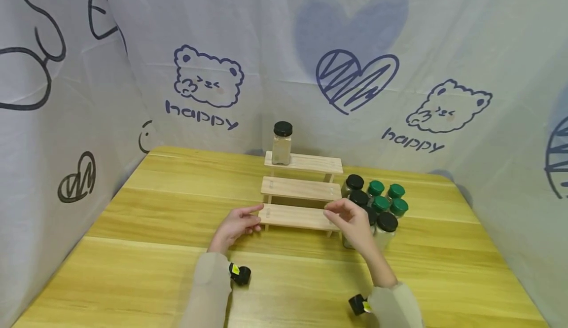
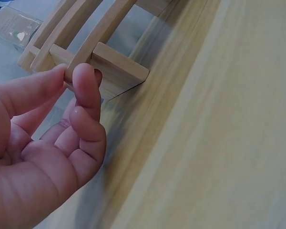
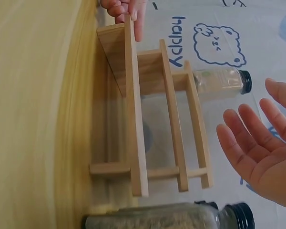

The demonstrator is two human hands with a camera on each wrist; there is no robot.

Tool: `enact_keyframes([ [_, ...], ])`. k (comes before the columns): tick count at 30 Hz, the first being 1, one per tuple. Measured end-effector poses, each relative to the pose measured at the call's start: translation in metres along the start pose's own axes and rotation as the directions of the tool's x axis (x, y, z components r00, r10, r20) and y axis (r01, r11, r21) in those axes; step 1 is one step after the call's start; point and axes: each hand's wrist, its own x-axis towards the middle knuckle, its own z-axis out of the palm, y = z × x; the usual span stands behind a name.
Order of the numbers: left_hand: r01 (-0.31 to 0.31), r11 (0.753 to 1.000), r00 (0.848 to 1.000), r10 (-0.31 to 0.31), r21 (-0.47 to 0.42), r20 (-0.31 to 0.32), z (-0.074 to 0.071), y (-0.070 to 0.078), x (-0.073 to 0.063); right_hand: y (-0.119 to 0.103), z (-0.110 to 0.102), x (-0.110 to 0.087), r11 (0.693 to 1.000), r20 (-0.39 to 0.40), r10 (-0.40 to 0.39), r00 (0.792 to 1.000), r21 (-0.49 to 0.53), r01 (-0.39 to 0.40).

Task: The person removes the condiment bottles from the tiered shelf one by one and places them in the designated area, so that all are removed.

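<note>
A three-step wooden display rack (image 1: 299, 188) stands on the table. At the left end of its lowest step, my left hand (image 1: 235, 227) pinches the board between thumb and fingers, seen close up in the left wrist view. My right hand (image 1: 357, 224) hovers by the right end of the rack. In the right wrist view that right hand (image 3: 267, 152) is apart from the boards, fingers relaxed and nothing held. One clear glass jar (image 1: 281, 151) with a black lid and pale contents stands upright at the left of the top step.
Right of the rack, several jars with black lids (image 1: 387, 222) and green lids (image 1: 396, 190) stand grouped, partly hidden behind my right hand. A printed white cloth (image 1: 284, 37) hangs behind and beside the wooden table (image 1: 155, 219).
</note>
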Motion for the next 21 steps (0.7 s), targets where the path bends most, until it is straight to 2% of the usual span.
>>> enact_keyframes([
  [10,-0.004,0.999,1.0,0.004,0.038,0.006,0.0,0.002,-0.001,-0.007,0.017,0.031,0.999,0.026,0.029,0.999,-0.041,-0.028],
  [17,-0.002,0.999,1.0,0.002,0.049,0.0,0.002,0.006,-0.004,-0.015,0.029,0.052,0.996,-0.006,0.047,0.999,-0.075,-0.048],
  [21,-0.006,0.999,1.0,0.006,0.046,-0.004,0.001,0.006,-0.004,-0.011,0.036,0.065,1.0,-0.056,0.007,0.998,-0.019,-0.009],
])
